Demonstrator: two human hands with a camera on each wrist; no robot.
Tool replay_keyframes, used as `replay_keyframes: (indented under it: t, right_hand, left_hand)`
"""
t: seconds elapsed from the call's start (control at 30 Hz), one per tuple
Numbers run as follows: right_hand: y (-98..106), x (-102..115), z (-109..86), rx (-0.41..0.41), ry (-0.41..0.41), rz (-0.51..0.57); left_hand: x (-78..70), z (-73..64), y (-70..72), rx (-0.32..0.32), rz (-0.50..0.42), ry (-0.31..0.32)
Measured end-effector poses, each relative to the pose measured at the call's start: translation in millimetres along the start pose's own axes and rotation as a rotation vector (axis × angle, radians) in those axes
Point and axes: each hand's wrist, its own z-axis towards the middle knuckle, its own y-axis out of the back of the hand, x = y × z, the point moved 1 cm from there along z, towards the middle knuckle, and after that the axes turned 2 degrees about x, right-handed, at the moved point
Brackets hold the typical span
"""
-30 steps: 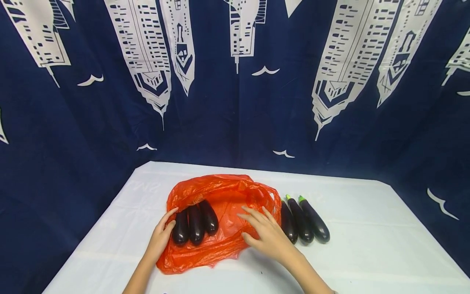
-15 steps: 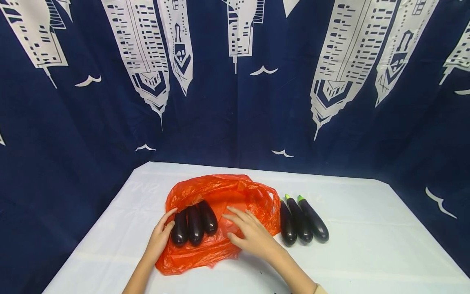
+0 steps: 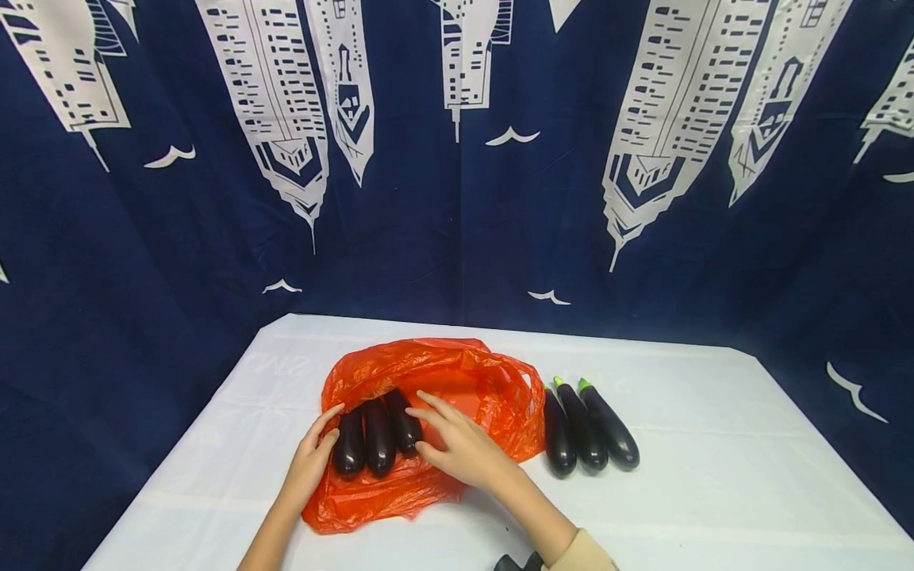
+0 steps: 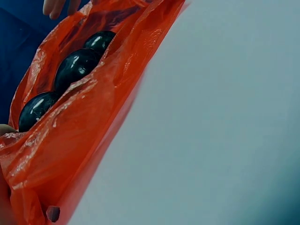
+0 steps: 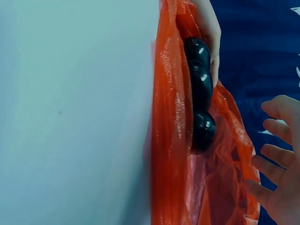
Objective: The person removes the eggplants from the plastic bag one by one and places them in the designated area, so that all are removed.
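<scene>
A red plastic bag (image 3: 493,408) lies on its side, mouth towards me, with three eggplants (image 3: 379,444) inside at its left. My left hand (image 3: 307,460) holds the bag's left edge beside the leftmost eggplant, bag film between thumb and fingers. In the left wrist view only a bit of that hand shows at the bag's rim. My right hand (image 3: 464,450) hovers in front of the bag, fingers spread, fingertips near the rightmost eggplant (image 5: 203,131) in the bag. It holds nothing; in the right wrist view its fingers are apart from the eggplants.
Three more eggplants (image 3: 585,432) with green stem ends lie side by side just right of the bag. White cloth covers the table (image 3: 714,476). Behind it hangs a navy curtain (image 3: 457,262) with white buildings. A dark object (image 3: 520,563) shows below my right wrist.
My right hand has moved left across the bag's mouth, from its right side to the rightmost eggplant inside. My left hand, the bag and the eggplants have stayed in place.
</scene>
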Motion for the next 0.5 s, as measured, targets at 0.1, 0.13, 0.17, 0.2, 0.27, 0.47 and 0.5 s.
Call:
replay_keyframes:
  t: [0.1,0.13,0.17,0.2,0.27,0.47,0.5]
  right_hand:
    - [-4,-1,4.0,0.014,-0.007,0.011]
    - [-6,-1,5.4,0.019,-0.009,0.016]
    - [-7,-2,6.7,0.024,-0.011,0.019]
    - [-8,-2,8.0,0.03,-0.014,0.024]
    - [-11,-3,10.9,0.041,-0.014,0.031]
    - [-18,-6,18.1,0.093,-0.027,0.027]
    - [-19,-7,19.0,0.102,-0.03,0.025]
  left_hand:
    - [0.1,0.1,0.2,0.001,-0.008,-0.001]
    - [0.2,0.2,0.4,0.0,-0.004,-0.001]
    - [0.1,0.2,0.5,-0.001,-0.004,0.0]
    - [0.0,0.4,0.6,-0.001,-0.003,-0.001]
    - [-0.3,0.6,0.7,-0.002,-0.003,-0.003]
    - [-0.2,0.9,0.3,-0.005,0.012,-0.002]
    - [-0.1,0.8,0.1,-0.006,0.014,0.0]
